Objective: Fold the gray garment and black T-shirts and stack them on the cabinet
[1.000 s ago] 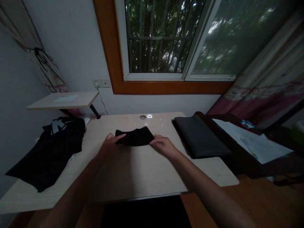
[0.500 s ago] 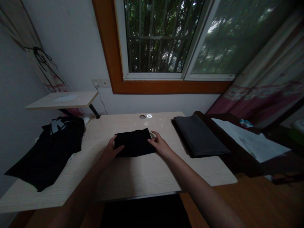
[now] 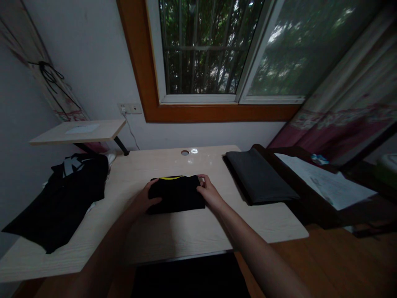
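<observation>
A compact folded black garment [image 3: 176, 195] lies in front of me on the light wooden desk [image 3: 204, 231], a yellow strip showing along its far edge. My left hand [image 3: 147, 199] grips its left end, thumb on top and the other fingers partly hidden at the far side. At the right end, my right hand [image 3: 209, 191] pinches the cloth near the far corner, thumb in front and fingers behind. Whether the garment is a shirt or something else I cannot tell.
Another black garment with a grey print [image 3: 72, 198] is spread at the left, below a small raised shelf [image 3: 102, 131]. A dark grey folder-like item [image 3: 260, 176] lies on the right. Beyond it, a dark surface carries a white sheet [image 3: 325, 180].
The folded garment's far edge has come toward me and a yellow strip now shows there. Both hands keep hold of its ends. The view has shifted slightly.
</observation>
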The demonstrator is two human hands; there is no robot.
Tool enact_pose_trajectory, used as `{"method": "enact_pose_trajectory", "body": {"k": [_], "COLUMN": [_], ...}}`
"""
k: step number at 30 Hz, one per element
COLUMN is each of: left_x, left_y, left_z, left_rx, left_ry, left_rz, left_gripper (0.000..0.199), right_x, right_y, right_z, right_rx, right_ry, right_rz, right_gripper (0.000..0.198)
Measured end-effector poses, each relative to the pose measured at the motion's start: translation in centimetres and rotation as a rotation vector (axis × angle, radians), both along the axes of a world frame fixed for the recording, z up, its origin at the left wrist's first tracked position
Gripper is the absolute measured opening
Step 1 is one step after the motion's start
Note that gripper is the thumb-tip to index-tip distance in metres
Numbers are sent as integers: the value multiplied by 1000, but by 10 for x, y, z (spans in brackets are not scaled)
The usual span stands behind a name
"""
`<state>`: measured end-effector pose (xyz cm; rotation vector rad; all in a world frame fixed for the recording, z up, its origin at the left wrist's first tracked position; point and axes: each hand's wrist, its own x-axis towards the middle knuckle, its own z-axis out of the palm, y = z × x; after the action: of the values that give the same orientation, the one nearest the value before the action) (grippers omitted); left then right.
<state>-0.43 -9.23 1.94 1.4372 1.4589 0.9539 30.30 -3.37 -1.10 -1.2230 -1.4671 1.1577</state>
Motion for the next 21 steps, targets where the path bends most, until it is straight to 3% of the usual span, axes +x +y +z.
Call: {"method": "enact_pose_trajectory", "body": {"k": [5,9,13,17,21], "left_x": [1,4,1,-10,-14], "left_y": [-3,3,16,27,30], "left_z": [7,5,3,-3,-2], "left_rx": [-59,-129,-135,-56,68], "left_ry": [-87,-143,-97,-8,54], "left_rz": [61,122,188,190,190], "left_gripper": [71,75,79,53,36], "right_x": [0,-5,-8,-6,-2], "right_y": [7,18,28,28,22], "right_z": [6,8,2,1,13], "right_rx": [-31,26,111,192,327], "right_ry": [-23,-45,-160,-250,-301], "right_rz": [-17,3,8,-67,-62], "right_gripper": [60,56,30,17,10]}}
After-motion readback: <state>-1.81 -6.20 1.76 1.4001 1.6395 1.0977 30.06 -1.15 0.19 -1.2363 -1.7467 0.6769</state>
